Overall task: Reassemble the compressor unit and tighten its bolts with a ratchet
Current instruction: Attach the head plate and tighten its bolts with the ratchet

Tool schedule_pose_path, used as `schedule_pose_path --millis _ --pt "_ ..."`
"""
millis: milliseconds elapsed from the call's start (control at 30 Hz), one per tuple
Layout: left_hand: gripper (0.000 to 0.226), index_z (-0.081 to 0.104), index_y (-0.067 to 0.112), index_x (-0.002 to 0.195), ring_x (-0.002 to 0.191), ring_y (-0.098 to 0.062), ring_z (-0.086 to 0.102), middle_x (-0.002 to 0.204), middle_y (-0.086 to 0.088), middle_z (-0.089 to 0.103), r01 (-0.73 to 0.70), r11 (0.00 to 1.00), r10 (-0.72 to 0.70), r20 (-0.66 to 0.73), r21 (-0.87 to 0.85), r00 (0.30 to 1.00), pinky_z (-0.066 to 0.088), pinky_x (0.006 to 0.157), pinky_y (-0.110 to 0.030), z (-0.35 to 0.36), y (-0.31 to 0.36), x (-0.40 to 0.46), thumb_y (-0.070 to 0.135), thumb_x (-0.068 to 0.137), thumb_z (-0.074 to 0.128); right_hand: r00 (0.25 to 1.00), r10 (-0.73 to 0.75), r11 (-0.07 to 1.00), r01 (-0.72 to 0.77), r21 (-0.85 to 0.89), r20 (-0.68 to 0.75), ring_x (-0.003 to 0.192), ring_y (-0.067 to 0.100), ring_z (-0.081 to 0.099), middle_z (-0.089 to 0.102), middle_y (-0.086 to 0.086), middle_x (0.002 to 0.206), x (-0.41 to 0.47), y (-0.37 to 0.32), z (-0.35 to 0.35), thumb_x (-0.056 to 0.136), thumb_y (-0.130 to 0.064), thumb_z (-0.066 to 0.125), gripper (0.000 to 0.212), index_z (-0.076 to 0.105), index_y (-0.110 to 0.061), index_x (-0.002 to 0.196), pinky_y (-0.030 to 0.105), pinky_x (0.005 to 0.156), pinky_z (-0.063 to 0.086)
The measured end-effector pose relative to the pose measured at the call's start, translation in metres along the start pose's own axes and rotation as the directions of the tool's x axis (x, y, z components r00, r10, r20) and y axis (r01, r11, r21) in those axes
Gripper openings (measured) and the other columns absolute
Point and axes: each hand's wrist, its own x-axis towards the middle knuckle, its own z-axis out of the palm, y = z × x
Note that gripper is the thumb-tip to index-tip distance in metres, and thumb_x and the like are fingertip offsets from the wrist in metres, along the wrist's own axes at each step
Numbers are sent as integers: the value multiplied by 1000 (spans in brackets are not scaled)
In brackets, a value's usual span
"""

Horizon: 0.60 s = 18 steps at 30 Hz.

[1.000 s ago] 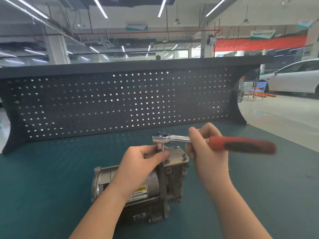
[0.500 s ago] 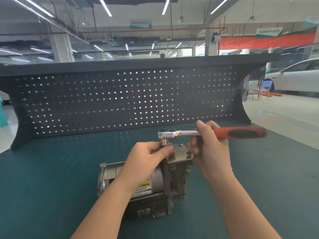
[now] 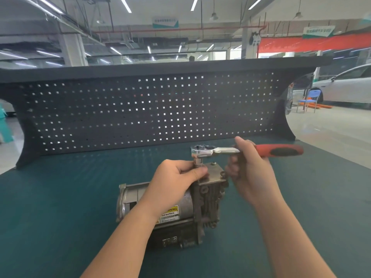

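yellow label on compressor, "WARNING", "hot surface"

A teal-green tabletop fills the lower view, backed at twelve o'clock by a dark perforated pegboard panel with a flat top ledge. Beyond it, a workshop hall: grey concrete columns, long fluorescent ceiling strips and a red banner at two o'clock. At three o'clock a white car stands on pale glossy floor beside a blue chair.
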Motion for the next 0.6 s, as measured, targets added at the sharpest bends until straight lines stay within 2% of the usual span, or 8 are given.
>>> schedule_pose_path --millis 67,133,200,300,367,500,567,600 --pt "16 77 32 81 84 0 71 84 13 77 -11 999 11 0 -31 1000 49 73 -7 0 -1 -1 20 90 68 997 -71 995 72 -63 12 41 10 38 45 -3 49 -1 2 -1 92 -19 62 36 46 -24 59 20 42 32" --pt "10 76 28 89 86 -2 72 87 11 77 -13 996 13 1 -91 1000 50 73 -9 1 -3 -1 20 87 71 972 -231 951 219 -220 -30 42 10 43 48 -3 47 -15 3 5 85 -27 62 35 45 -25 55 18 44 37" --pt "8 76 24 91 82 -4 73 86 8 77 -26 993 24 -15 -113 1000 50 70 -9 2 -3 -1 21 84 74 905 -419 843 359 -400 -72 42 8 45 49 -2 46 -32 7 13 82 -36 61 35 44 -20 57 15 46 38" --pt "5 77 22 87 77 0 71 82 8 77 -39 994 34 -51 -100 998 48 67 -8 5 -2 -1 21 82 76 819 -572 705 454 -545 -58 41 2 38 43 1 46 -50 14 26 79 -46 56 39 41 -18 57 11 46 33" --pt "5 77 23 87 79 1 70 83 9 77 -55 996 50 -65 -71 997 48 70 -8 6 -5 1 22 82 76 786 -618 651 498 -572 -18 39 0 37 39 -11 43 -55 15 31 81 -46 56 42 36 -22 52 6 46 30" --pt "12 77 22 95 86 -3 72 87 10 77 -56 997 53 -65 -49 996 52 78 -13 6 -9 2 25 83 75 755 -654 598 551 -582 44 40 -5 41 44 -18 44 -49 10 30 84 -43 57 37 38 -32 53 2 47 30" --pt "11 78 20 93 83 -4 72 84 8 77 -53 997 49 -64 -62 997 51 73 -11 5 -4 0 24 83 75 768 -631 565 551 -614 108 42 -6 44 48 -18 46 -43 6 26 89 -33 60 43 42 -34 50 2 48 32" --pt "8 78 20 90 76 0 71 79 10 76 -55 997 53 -52 -50 997 49 67 -9 4 -2 -1 24 84 74 797 -571 534 543 -648 198 43 -6 46 51 -15 48 -44 8 27 92 -24 61 49 45 -32 46 4 48 33"
